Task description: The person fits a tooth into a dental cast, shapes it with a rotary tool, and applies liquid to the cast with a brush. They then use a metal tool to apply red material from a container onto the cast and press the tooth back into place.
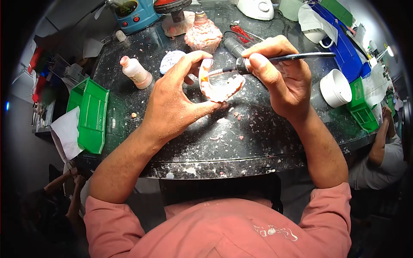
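My left hand [174, 96] holds a pink denture with white teeth [217, 86] between thumb and fingers, just above the dark speckled workbench [258, 137]. My right hand [279, 75] grips a black handpiece [275, 58] like a pen. Its thin bur tip touches the upper left part of the denture. Pink and white shavings lie scattered on the bench below both hands.
A pink bottle [135, 71], a white lid [171, 60], a wax-crusted burner [203, 34] and a blue machine [133, 13] stand behind. Green trays [90, 114] [363, 107], a white cup [336, 88] and a blue box [340, 38] flank the bench. Other people sit at left [64, 185] and right [383, 150].
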Demonstrator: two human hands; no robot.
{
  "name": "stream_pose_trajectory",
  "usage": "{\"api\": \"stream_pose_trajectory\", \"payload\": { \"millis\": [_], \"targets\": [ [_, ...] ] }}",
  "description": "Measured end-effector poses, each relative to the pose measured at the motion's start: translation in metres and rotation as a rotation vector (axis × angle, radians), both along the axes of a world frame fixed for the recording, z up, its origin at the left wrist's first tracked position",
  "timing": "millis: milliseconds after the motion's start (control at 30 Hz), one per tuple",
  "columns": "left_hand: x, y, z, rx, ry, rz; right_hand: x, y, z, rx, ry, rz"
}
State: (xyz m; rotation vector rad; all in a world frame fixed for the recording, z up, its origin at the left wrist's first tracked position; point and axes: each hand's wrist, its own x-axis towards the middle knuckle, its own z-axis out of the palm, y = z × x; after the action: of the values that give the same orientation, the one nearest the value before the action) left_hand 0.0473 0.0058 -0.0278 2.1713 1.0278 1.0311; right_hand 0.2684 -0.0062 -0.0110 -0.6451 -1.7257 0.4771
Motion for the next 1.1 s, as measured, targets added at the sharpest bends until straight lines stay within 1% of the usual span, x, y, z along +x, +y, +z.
{"api": "stream_pose_trajectory", "payload": {
  "millis": [67, 133, 200, 267, 333, 367, 400, 433, 467, 500, 533, 600, 633, 667, 733, 800, 867, 900, 933, 1000, 1100],
  "targets": [
    [0.0, 0.001, 0.0, 0.023, 0.005, -0.005, 0.0, -0.001, 0.002, 0.066, -0.058, -0.052],
    [-0.001, 0.001, 0.0, 0.043, 0.012, -0.012, 0.003, 0.0, 0.0, 0.09, -0.072, -0.036],
    [-0.002, 0.002, -0.001, 0.033, -0.046, -0.033, 0.0, -0.001, 0.0, 0.048, 0.094, -0.005],
    [-0.001, 0.002, -0.003, 0.017, -0.066, -0.048, -0.001, -0.001, 0.003, 0.06, 0.069, -0.009],
    [-0.001, 0.002, -0.002, 0.001, -0.087, -0.064, 0.004, -0.001, 0.004, -0.004, -0.008, 0.025],
    [0.0, 0.001, -0.001, -0.019, -0.107, -0.075, 0.008, 0.002, 0.003, 0.05, -0.025, 0.012],
    [0.0, 0.001, 0.0, -0.038, -0.126, -0.086, 0.007, 0.003, 0.003, 0.053, -0.025, 0.011],
    [0.0, 0.002, 0.0, -0.036, -0.125, -0.087, 0.005, 0.004, 0.002, 0.042, 0.032, 0.036],
    [0.0, 0.003, -0.002, -0.086, -0.204, -0.134, 0.003, 0.004, 0.001, 0.029, 0.089, 0.061],
    [0.0, 0.003, -0.003, -0.138, -0.283, -0.182, 0.002, 0.003, 0.001, -0.013, 0.083, 0.066],
    [0.0, 0.003, -0.003, -0.138, -0.281, -0.185, 0.002, 0.003, 0.001, -0.013, 0.084, 0.063],
    [0.0, 0.002, -0.003, -0.336, -0.388, -0.24, 0.002, 0.004, 0.002, 0.155, -0.003, -0.057],
    [0.0, 0.001, -0.002, -0.335, -0.388, -0.24, 0.002, -0.003, 0.005, 0.091, -0.05, -0.051],
    [0.001, 0.0, 0.001, -0.354, -0.409, -0.25, 0.003, -0.003, 0.005, 0.092, -0.049, -0.052],
    [0.002, -0.001, 0.001, -0.377, -0.427, -0.264, 0.005, -0.002, 0.005, -0.009, -0.012, 0.059],
    [0.001, 0.0, 0.0, -0.423, -0.449, -0.28, 0.008, 0.002, 0.005, -0.006, -0.002, 0.072],
    [0.001, 0.001, 0.0, -0.396, -0.423, -0.295, 0.009, 0.003, 0.005, 0.01, 0.031, -0.005],
    [0.001, 0.001, 0.001, -0.368, -0.399, -0.304, 0.009, 0.004, 0.006, 0.094, 0.011, -0.054],
    [0.001, 0.001, 0.001, -0.367, -0.399, -0.304, 0.008, 0.002, 0.007, 0.095, 0.011, -0.053],
    [0.001, -0.001, 0.003, -0.402, -0.435, -0.277, 0.007, -0.001, 0.011, -0.002, 0.008, 0.051],
    [0.001, -0.001, 0.002, -0.443, -0.461, -0.294, 0.011, 0.0, 0.01, -0.077, 0.061, 0.083]
  ]
}}
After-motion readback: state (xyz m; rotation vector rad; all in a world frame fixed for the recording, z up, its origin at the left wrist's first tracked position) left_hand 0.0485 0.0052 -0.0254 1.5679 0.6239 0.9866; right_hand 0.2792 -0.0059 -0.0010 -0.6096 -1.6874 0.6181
